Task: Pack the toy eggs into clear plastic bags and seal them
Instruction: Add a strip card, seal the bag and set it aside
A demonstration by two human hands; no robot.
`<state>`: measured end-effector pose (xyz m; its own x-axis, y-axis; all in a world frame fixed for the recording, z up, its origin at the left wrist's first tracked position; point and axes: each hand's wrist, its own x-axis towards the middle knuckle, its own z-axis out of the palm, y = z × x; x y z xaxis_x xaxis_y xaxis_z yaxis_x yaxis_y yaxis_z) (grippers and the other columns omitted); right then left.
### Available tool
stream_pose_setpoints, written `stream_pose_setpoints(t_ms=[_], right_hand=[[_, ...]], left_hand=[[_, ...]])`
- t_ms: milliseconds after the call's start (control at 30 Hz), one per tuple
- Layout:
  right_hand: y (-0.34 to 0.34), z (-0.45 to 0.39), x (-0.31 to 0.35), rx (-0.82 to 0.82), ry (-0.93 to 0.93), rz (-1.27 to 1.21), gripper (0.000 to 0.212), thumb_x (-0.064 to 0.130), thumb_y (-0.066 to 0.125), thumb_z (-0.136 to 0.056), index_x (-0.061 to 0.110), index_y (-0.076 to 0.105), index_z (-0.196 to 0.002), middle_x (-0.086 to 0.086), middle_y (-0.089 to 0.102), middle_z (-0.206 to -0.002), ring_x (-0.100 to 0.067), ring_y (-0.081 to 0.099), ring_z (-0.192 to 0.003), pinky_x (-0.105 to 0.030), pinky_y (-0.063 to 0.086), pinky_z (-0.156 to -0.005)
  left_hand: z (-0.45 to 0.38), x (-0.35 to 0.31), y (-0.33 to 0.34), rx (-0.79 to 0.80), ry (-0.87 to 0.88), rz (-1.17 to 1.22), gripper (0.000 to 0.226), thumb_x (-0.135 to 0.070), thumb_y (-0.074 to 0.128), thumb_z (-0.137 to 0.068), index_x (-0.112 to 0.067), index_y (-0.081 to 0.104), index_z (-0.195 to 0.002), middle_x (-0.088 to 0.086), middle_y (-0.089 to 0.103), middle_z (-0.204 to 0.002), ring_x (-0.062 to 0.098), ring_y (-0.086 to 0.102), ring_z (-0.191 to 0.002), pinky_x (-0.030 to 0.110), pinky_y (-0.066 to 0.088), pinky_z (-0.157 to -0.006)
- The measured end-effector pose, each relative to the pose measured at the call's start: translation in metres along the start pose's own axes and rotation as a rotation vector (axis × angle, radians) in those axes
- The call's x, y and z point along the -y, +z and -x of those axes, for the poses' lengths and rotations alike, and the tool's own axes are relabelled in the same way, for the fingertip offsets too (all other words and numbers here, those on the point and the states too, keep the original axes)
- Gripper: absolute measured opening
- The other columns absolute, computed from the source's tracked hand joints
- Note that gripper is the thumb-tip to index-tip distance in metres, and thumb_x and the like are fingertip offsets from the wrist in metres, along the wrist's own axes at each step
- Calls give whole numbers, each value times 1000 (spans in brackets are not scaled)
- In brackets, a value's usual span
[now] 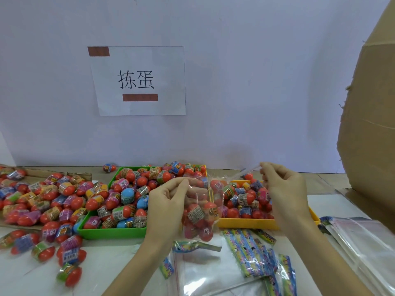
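Empty bags nearest on white surface; left hand and right hand pinch egg-filled bag; paper sign on wall.

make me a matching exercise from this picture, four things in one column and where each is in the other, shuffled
Things
1. green tray
2. yellow tray
3. clear bag of eggs
4. paper sign

Places
A. on the wall
B. held up between both hands
C. on the table, left of the held bag
D. on the table, right of the held bag

Pairs: 1-C, 2-D, 3-B, 4-A
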<state>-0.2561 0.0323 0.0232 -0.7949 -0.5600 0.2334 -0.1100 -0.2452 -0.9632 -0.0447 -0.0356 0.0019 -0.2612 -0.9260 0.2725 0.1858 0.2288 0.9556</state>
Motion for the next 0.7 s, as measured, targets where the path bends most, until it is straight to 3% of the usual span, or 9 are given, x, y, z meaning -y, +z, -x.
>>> stream_pose_setpoints(t_ms=[100,200,300,333,400,467,533,600,700], right_hand=[[-9,-12,-1,-83,38,-55,21,19,67,-102,0,75,-105,4,65,-76,-8,54,-68,-22,46,-69],[-17,-19,0,-135,24,-54,18,20,67,-102,4,75,-106,2,67,-82,-6,53,-68,-17,49,-61],[-22,-23,4,-42,-43,38,13,21,67,-101,13,76,-97,6,69,-79,-9,57,-72,-20,51,-66],[-24,-23,7,67,-59,87,14,20,67,-101,15,76,-92,6,69,-76,-11,57,-72,-25,50,-70],[-28,-21,13,436,-54,147,21,17,65,-101,16,76,-84,-1,67,-72,-20,53,-69,-31,47,-70],[-31,-17,20,838,-11,223,22,17,64,-103,17,74,-83,-3,67,-73,-20,53,-67,-28,47,-66],[-31,-11,22,1117,18,400,17,20,65,-101,21,73,-87,-2,72,-80,-14,61,-71,-24,50,-67],[-27,-5,17,1276,33,597,11,22,65,-99,22,74,-92,-2,77,-86,-12,69,-78,-25,55,-75],[-19,-1,2,1283,-31,782,7,18,68,-98,17,75,-98,2,79,-87,-10,74,-80,-23,58,-77]], left_hand=[[-1,1,-1,-71,30,-12,28,-13,57,-108,-15,81,-96,4,82,-83,19,80,-74,21,61,-66],[-3,1,-4,-82,21,-22,28,-14,54,-110,-13,80,-100,4,83,-87,26,80,-74,33,64,-73],[-5,1,-7,-86,27,-43,28,-15,53,-110,-13,79,-101,4,83,-88,27,80,-73,29,64,-71],[-6,1,-7,-92,31,-46,27,-15,54,-110,-12,79,-101,3,83,-88,26,80,-72,26,63,-69],[-6,1,-8,-101,32,-44,26,-15,55,-110,-13,79,-101,3,83,-88,25,80,-71,22,61,-66],[-6,2,-8,-107,30,-40,26,-15,55,-110,-15,79,-101,3,83,-88,26,80,-72,22,61,-66],[-5,2,-8,-114,41,-48,25,-14,56,-109,-18,79,-100,3,83,-87,26,80,-72,23,62,-66],[-5,2,-7,-119,61,-75,25,-14,56,-109,-19,79,-100,2,83,-87,26,80,-71,27,63,-67],[-4,2,-7,-117,71,-103,24,-15,56,-109,-18,79,-102,1,83,-87,26,80,-71,33,63,-71]])
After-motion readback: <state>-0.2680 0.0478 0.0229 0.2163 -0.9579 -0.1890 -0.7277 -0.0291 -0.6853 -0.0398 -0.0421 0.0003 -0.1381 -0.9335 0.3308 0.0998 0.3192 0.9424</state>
